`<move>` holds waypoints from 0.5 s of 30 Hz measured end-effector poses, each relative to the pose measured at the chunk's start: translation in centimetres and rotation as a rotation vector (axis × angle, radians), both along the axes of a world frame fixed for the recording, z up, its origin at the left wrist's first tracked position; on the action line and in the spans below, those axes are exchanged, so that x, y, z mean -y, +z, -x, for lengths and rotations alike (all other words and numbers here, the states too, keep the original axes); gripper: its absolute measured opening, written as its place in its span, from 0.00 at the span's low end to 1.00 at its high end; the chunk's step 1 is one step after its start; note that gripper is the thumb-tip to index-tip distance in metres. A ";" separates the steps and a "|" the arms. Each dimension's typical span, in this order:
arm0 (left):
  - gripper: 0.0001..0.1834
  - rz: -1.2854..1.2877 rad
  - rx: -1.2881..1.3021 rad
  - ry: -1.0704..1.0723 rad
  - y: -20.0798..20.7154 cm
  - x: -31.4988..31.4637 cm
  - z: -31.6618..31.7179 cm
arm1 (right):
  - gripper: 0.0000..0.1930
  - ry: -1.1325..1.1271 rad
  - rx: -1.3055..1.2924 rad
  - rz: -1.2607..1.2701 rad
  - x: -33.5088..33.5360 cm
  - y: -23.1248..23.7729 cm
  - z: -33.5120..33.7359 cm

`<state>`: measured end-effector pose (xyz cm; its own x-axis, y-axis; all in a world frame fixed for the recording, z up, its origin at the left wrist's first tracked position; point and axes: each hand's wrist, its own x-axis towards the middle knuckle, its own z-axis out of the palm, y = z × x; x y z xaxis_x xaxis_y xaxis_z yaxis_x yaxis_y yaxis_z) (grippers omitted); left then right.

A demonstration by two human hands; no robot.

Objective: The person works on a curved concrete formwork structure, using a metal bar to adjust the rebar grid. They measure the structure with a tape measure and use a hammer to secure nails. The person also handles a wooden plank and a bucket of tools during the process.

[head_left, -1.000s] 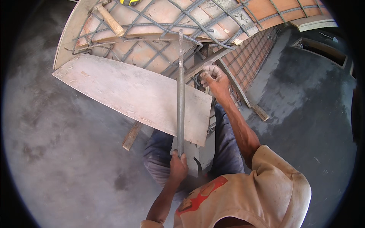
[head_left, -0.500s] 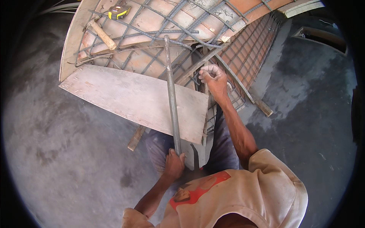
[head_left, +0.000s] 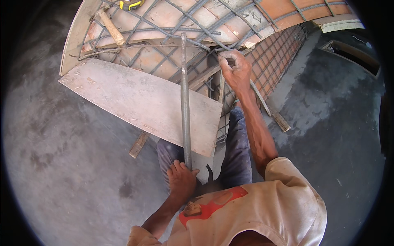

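A long grey metal pipe [head_left: 185, 102] slants over a pale plywood board [head_left: 139, 98], its far end over the rebar mesh [head_left: 164, 30]. My left hand [head_left: 182, 179] is closed round the pipe's near end, close to my left knee. At the mesh's near edge, my right hand [head_left: 237, 70] has its thumb and fingers curled together beside a rebar end. Whatever may be in those fingers is too hidden to name. Below that hand, a wooden strip [head_left: 205, 76] runs diagonally.
A hammer [head_left: 111, 28] with a wooden handle and a yellow-black tape measure [head_left: 131, 5] lie on the mesh. A wood offcut [head_left: 138, 144] pokes out under the board; another wood piece [head_left: 280, 121] lies at right. A framed opening [head_left: 353, 58] is in the grey floor.
My right hand has moved forward to the rebar edge. My left hand has shifted slightly up and left with the pipe's near end. The view has tilted a little.
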<state>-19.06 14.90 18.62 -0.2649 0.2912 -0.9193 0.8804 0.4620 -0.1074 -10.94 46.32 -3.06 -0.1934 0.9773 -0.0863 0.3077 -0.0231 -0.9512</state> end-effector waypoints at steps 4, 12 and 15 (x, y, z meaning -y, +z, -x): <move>0.34 -0.034 0.032 0.056 0.2 0.3 0.2 | 0.08 0.171 0.136 -0.312 -1.9 0.2 0.3; 0.35 -0.014 -0.035 0.001 -1.0 0.9 0.5 | 0.11 0.256 0.278 -0.361 -4.4 -0.5 0.2; 0.31 -0.090 -0.065 0.011 -2.0 3.1 0.7 | 0.10 0.275 0.217 -0.335 -4.6 -1.4 0.5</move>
